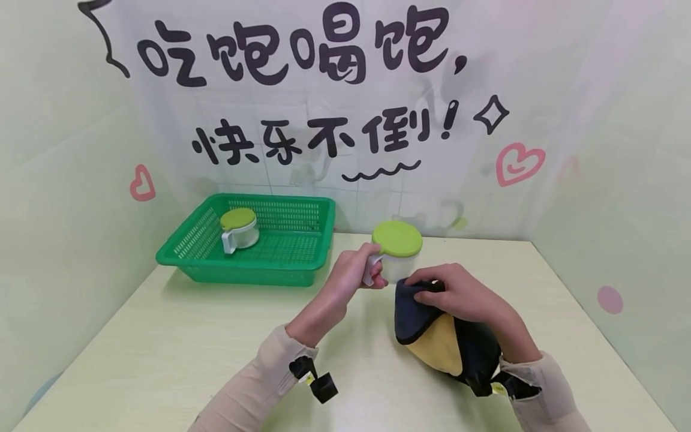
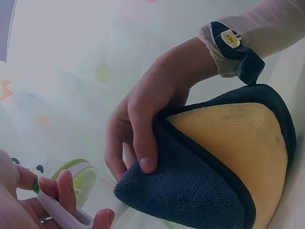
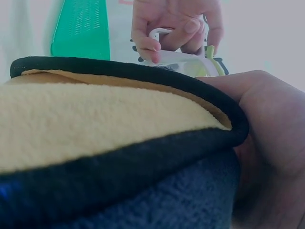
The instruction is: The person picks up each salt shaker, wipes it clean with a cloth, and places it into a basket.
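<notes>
My left hand point(image 1: 353, 271) grips the white handle of a clear seasoning jar point(image 1: 397, 268) with a green lid, held upright above the table. In the left wrist view its handle point(image 2: 64, 210) passes between the curled fingers. My right hand point(image 1: 459, 291) pinches a folded cleaning cloth point(image 1: 439, 345), dark blue on one side and yellow on the other, with black edging. The cloth's gripped corner lies right at the lower side of the jar, and the rest drapes down toward the table. In the right wrist view the cloth point(image 3: 109, 109) covers most of the foreground.
A green plastic basket point(image 1: 254, 275) stands at the back left of the pale table point(image 1: 216, 360). Inside it, on its left side, sits a second green-lidded jar point(image 1: 240, 231) with a white handle. A printed white curtain point(image 1: 324, 174) hangs behind the table.
</notes>
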The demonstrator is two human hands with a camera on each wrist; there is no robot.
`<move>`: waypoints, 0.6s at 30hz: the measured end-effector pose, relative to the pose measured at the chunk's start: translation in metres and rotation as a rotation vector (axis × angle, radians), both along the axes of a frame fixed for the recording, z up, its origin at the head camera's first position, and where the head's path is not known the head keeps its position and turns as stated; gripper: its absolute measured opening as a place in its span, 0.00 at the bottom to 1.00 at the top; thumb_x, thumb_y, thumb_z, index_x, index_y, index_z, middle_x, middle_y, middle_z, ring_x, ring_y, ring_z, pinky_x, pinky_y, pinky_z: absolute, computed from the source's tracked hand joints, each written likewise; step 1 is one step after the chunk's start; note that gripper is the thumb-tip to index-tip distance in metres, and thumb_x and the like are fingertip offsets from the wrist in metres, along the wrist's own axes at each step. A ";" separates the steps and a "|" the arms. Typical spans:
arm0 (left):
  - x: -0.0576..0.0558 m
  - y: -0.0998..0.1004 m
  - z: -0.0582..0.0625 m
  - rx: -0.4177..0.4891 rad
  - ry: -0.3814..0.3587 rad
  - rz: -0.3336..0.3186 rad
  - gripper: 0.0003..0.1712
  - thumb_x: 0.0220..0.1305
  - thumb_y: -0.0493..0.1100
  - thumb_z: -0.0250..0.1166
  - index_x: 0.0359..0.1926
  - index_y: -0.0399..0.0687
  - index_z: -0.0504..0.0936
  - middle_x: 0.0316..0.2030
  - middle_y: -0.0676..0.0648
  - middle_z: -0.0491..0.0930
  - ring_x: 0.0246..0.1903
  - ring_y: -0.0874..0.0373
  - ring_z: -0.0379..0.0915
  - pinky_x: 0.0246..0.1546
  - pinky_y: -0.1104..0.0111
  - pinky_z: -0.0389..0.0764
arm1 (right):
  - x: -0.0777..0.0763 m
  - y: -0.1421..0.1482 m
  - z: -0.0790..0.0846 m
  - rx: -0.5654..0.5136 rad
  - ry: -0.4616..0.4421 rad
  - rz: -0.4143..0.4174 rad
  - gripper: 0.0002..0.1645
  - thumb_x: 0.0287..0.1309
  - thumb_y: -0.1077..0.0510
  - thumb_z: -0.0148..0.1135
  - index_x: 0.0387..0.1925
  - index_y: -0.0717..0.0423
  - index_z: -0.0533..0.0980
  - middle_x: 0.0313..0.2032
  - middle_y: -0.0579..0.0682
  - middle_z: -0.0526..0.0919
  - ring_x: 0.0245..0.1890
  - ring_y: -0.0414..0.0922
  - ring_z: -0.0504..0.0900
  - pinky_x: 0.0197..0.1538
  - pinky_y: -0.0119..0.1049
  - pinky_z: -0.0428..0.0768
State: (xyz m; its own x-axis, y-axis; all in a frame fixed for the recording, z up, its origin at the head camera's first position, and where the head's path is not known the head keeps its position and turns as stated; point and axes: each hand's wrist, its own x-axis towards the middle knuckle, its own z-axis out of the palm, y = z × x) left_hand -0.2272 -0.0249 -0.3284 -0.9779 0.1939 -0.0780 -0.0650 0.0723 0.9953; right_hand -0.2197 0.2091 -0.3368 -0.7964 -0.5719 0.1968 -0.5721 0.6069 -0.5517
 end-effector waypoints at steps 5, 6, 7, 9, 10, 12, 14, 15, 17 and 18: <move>-0.001 0.002 -0.001 0.000 0.003 0.008 0.25 0.73 0.54 0.51 0.21 0.46 0.73 0.16 0.52 0.77 0.27 0.58 0.84 0.49 0.63 0.86 | 0.003 0.002 0.005 -0.024 0.037 -0.032 0.12 0.65 0.60 0.66 0.48 0.45 0.86 0.47 0.45 0.89 0.49 0.43 0.85 0.54 0.39 0.82; -0.001 0.002 -0.001 -0.003 0.003 0.010 0.25 0.73 0.54 0.51 0.21 0.46 0.73 0.15 0.52 0.77 0.27 0.58 0.84 0.49 0.63 0.86 | 0.004 0.002 0.006 -0.029 0.043 -0.042 0.12 0.65 0.60 0.66 0.48 0.45 0.86 0.47 0.45 0.89 0.50 0.43 0.85 0.54 0.39 0.82; -0.001 0.002 -0.001 -0.007 0.004 0.012 0.25 0.73 0.54 0.51 0.21 0.46 0.73 0.16 0.52 0.77 0.27 0.58 0.84 0.49 0.63 0.86 | 0.005 0.002 0.007 -0.034 0.053 -0.052 0.13 0.65 0.60 0.66 0.48 0.45 0.86 0.48 0.44 0.89 0.50 0.43 0.86 0.55 0.40 0.82; -0.001 0.003 -0.002 -0.007 0.005 0.012 0.25 0.73 0.54 0.51 0.20 0.46 0.73 0.16 0.52 0.77 0.25 0.59 0.83 0.48 0.63 0.86 | 0.006 0.003 0.010 -0.043 0.074 -0.073 0.13 0.65 0.60 0.66 0.49 0.45 0.86 0.48 0.44 0.89 0.51 0.44 0.86 0.56 0.42 0.83; -0.001 0.003 -0.002 -0.005 0.005 0.012 0.25 0.73 0.54 0.51 0.20 0.45 0.73 0.16 0.52 0.76 0.25 0.60 0.82 0.48 0.63 0.86 | 0.006 0.004 0.011 -0.046 0.082 -0.086 0.13 0.65 0.60 0.66 0.49 0.44 0.86 0.48 0.43 0.89 0.51 0.43 0.86 0.56 0.42 0.83; -0.002 0.004 -0.003 0.000 0.003 0.010 0.25 0.73 0.53 0.52 0.20 0.45 0.73 0.16 0.52 0.76 0.23 0.61 0.81 0.46 0.64 0.86 | 0.007 0.004 0.012 -0.055 0.106 -0.102 0.13 0.66 0.60 0.66 0.50 0.44 0.86 0.48 0.43 0.89 0.52 0.43 0.86 0.56 0.42 0.83; -0.002 0.004 -0.003 0.008 0.002 0.008 0.25 0.72 0.53 0.52 0.19 0.45 0.72 0.16 0.52 0.75 0.22 0.61 0.79 0.44 0.65 0.86 | 0.008 0.005 0.014 -0.065 0.125 -0.120 0.13 0.66 0.59 0.66 0.50 0.44 0.86 0.48 0.43 0.90 0.51 0.43 0.86 0.56 0.41 0.83; -0.002 0.004 -0.004 0.009 0.001 0.007 0.25 0.72 0.53 0.52 0.19 0.45 0.72 0.16 0.52 0.75 0.22 0.62 0.79 0.44 0.65 0.86 | 0.008 0.005 0.014 -0.068 0.131 -0.125 0.13 0.66 0.59 0.66 0.50 0.44 0.86 0.48 0.44 0.90 0.51 0.43 0.86 0.56 0.40 0.83; -0.002 0.004 -0.004 0.009 -0.002 0.006 0.25 0.72 0.53 0.52 0.19 0.45 0.72 0.16 0.52 0.76 0.21 0.62 0.79 0.43 0.66 0.86 | 0.009 0.006 0.014 -0.072 0.133 -0.133 0.13 0.66 0.59 0.66 0.51 0.44 0.86 0.49 0.44 0.90 0.51 0.44 0.86 0.56 0.40 0.83; -0.002 0.004 -0.005 0.009 -0.003 0.006 0.25 0.72 0.53 0.52 0.19 0.45 0.72 0.16 0.52 0.76 0.21 0.62 0.79 0.42 0.66 0.86 | 0.009 0.006 0.015 -0.074 0.131 -0.134 0.13 0.66 0.59 0.66 0.51 0.45 0.86 0.49 0.44 0.90 0.51 0.44 0.86 0.56 0.40 0.83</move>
